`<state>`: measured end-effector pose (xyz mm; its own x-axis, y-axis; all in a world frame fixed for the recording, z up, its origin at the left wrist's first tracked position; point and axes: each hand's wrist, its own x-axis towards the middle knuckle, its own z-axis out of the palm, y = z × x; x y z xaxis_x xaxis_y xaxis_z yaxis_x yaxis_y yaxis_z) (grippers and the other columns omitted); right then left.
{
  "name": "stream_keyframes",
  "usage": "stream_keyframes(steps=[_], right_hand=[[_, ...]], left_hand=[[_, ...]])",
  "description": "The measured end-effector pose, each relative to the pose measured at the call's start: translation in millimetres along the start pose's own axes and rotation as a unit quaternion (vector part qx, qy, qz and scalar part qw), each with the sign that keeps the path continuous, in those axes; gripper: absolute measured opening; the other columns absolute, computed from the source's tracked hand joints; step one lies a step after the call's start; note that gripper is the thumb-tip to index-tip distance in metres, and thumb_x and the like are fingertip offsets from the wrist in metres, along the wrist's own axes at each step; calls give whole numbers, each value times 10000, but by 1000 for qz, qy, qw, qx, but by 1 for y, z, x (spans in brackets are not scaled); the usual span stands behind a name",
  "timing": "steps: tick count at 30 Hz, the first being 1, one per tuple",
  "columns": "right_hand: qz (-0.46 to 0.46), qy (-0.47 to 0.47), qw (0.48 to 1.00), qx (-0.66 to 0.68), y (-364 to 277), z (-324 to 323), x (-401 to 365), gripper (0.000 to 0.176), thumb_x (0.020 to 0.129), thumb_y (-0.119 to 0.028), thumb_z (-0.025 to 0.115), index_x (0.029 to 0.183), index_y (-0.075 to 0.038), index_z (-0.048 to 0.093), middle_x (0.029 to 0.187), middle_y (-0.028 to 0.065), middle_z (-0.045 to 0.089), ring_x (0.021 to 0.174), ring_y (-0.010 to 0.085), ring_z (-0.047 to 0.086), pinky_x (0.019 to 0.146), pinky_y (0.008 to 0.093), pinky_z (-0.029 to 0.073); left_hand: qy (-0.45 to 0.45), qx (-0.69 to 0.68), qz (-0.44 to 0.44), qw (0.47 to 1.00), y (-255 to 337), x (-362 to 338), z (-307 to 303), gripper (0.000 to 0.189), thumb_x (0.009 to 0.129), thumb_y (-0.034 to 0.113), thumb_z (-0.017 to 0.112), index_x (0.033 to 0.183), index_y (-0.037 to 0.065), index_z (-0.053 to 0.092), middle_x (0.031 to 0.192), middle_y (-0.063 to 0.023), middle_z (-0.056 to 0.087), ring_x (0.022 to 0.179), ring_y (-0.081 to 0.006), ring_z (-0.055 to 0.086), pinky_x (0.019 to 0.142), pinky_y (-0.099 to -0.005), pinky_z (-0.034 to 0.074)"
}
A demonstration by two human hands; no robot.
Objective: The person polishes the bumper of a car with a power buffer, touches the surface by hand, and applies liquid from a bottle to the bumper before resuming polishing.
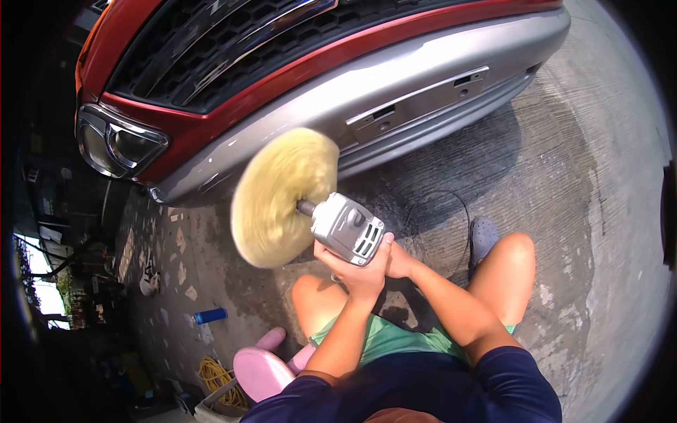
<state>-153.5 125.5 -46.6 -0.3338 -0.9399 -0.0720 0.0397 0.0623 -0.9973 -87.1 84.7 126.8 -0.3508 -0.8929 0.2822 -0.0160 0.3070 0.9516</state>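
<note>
Polisher [347, 229] sits centre frame, just in front of the knees; its rear end is hidden under both hands. Wool pad [282, 197] is blurred, its edge at or v. near the silver bumper [437, 77]; can't tell if they touch. Left hand [358, 271] wraps the body from below, fingers curled tight. Right hand [400, 262] is partly behind the left, fingers closed on the tool. Cord [451, 204] loops on the concrete beyond.
</note>
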Motion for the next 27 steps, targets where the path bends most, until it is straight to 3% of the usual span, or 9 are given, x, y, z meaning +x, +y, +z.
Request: stream_keyframes(steps=[4,7,13,16,18,20,21,24,27], right_hand=[[-27,-4,999,23,-9,-11,1,559,790,-131,833,1324,-45,692,1254,164,766,1192,253,711,1052,409,536],[-20,8,996,87,-38,-24,-12,518,890,-158,791,1382,-47,674,1394,154,701,1294,241,640,1122,402,498],[-42,19,998,-34,-35,-7,-1,517,861,-198,794,1338,-34,681,1316,163,734,1218,287,695,1064,409,530],[-18,57,995,-74,-46,11,-1,512,770,-190,835,1254,-61,727,1242,189,756,1154,373,738,992,435,574],[-22,103,988,-109,-77,26,0,485,766,-187,847,1225,-71,741,1203,174,750,1123,386,738,972,445,580],[-94,95,966,-221,-73,42,12,443,767,-225,876,1157,-69,737,1117,161,723,1022,423,728,895,495,592],[-60,73,963,-252,-78,51,17,489,760,-263,901,1175,-66,734,1155,181,731,1023,431,732,895,490,597],[-17,49,947,-318,-115,87,38,606,739,-423,947,1088,-2,686,1089,238,753,958,461,744,843,520,605],[-33,5,927,-373,-153,116,58,645,776,-473,921,1033,31,611,991,273,758,922,469,753,843,539,606]], left_hand=[[9,16,5,1000,-5,-1,5,1155,723,131,1006,1540,-22,204,1378,-261,545,1246,-333,630,1031,-442,553],[-18,61,48,997,-11,-7,23,1169,713,180,1027,1543,-24,229,1397,-269,532,1278,-354,604,1068,-478,507],[-51,4,30,998,-12,14,-13,1129,718,168,1014,1532,2,249,1351,-221,604,1188,-284,673,1000,-409,574],[-80,-151,-44,984,-10,29,-53,943,732,92,970,1476,9,397,1286,-121,619,1167,-202,662,983,-361,589],[-125,-177,-86,972,-13,48,-89,740,715,163,966,1340,-6,606,1188,-78,699,1093,-168,676,964,-346,577],[-124,-221,-86,964,-31,62,-125,734,705,182,958,1332,0,622,1199,-74,699,1082,-181,685,973,-357,574],[-106,-250,-90,958,-44,68,-143,770,696,192,944,1361,-1,607,1223,-77,690,1119,-194,674,1026,-384,548],[-99,-369,-112,917,-73,96,-200,1030,697,359,913,1543,-19,461,1414,-239,636,1321,-370,636,1148,-506,529],[-64,-452,-70,887,-82,121,-237,1051,734,458,901,1557,-11,444,1433,-210,610,1354,-415,610,1116,-572,552]])
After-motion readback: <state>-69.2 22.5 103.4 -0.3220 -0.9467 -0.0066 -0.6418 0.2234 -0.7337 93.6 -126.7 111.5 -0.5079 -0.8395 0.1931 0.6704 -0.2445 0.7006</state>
